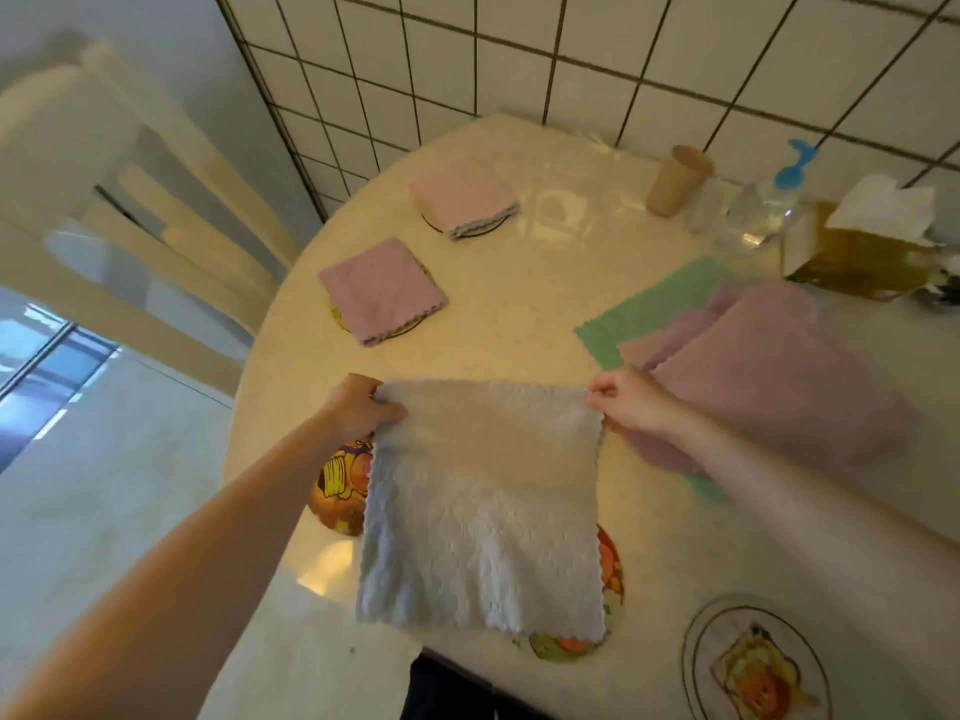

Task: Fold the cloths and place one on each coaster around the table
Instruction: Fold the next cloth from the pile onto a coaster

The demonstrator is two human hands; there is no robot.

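Both hands pinch the blue cloth (483, 511) by its top corners, left hand (358, 407) at 9 o'clock, right hand (631, 402) at 3. It covers a coaster (337, 491) at the table's (519, 314) 6 o'clock edge.

The pale cloth (483, 506) hides most of the cartoon coaster (340, 491) beneath it
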